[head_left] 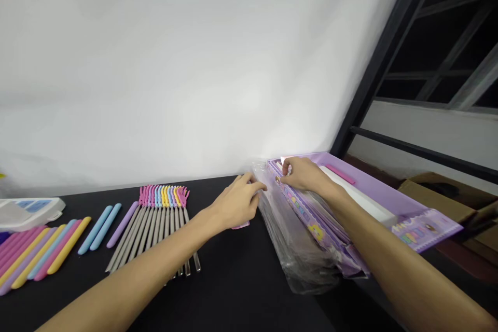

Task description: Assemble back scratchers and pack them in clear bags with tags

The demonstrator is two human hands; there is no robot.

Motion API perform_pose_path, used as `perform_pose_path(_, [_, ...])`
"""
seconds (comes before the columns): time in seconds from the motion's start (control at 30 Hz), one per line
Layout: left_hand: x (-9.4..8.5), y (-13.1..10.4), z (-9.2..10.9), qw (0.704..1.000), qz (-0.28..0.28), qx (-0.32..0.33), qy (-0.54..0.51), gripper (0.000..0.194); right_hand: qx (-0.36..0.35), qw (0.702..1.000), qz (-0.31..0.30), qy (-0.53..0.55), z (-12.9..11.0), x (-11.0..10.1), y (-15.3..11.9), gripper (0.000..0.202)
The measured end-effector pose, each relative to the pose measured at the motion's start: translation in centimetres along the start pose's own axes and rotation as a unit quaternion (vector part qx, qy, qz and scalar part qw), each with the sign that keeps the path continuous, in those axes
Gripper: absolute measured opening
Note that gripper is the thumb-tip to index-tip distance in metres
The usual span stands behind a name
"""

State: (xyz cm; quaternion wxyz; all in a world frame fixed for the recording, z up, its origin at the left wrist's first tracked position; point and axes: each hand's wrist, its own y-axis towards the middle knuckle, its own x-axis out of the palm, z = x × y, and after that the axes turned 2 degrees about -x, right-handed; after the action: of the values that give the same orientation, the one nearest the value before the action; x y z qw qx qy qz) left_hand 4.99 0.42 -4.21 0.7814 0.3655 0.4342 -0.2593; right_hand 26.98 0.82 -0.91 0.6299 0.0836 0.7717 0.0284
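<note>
My left hand is over the dark table with its thumb and fingers apart, nearest to a stack of clear plastic bags. A small pink-edged piece shows below its palm; whether the hand touches it is hidden. My right hand has thumb and index finger closed at the upper end of the long purple printed bags, which lie on the clear bags. Left of my left hand lies a row of grey rods with pink, blue and yellow forked tips.
A purple box at the right holds a white block and a pink stick. Coloured plastic tubes and a white case lie at far left. Behind are a white wall and a black metal frame; cardboard boxes stand at right.
</note>
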Motion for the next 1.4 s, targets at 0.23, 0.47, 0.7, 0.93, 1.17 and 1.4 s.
perform_pose_path(0.23, [0.5, -0.3, 0.8, 0.993, -0.051, 0.04, 0.1, 0.045, 0.011, 1.0, 0.005, -0.017, -0.4, -0.2, -0.6, 0.015])
perform_pose_path(0.47, [0.5, -0.3, 1.0, 0.992, -0.06, 0.057, 0.1, 0.042, 0.012, 1.0, -0.002, -0.024, -0.3, -0.3, -0.3, 0.016])
perform_pose_path(0.7, [-0.7, -0.6, 0.9, 0.994, -0.033, 0.065, 0.086, 0.043, -0.002, 0.998, -0.019, -0.056, -1.1, -0.4, 0.7, 0.015])
perform_pose_path(0.93, [-4.1, -2.4, -0.5, 0.998, -0.021, 0.015, 0.054, 0.038, -0.069, 0.996, 0.014, -0.048, -6.5, -2.5, -1.2, 0.021])
perform_pose_path(1.17, [-8.9, -6.6, -2.8, 0.995, -0.055, -0.053, 0.059, 0.032, -0.156, 0.98, -0.075, 0.096, -12.7, -2.6, -1.5, 0.017])
perform_pose_path(1.4, [-13.7, -10.3, -6.1, 0.979, -0.123, -0.148, 0.071, 0.023, -0.214, 0.937, -0.175, 0.215, -17.3, -0.4, -0.8, 0.013])
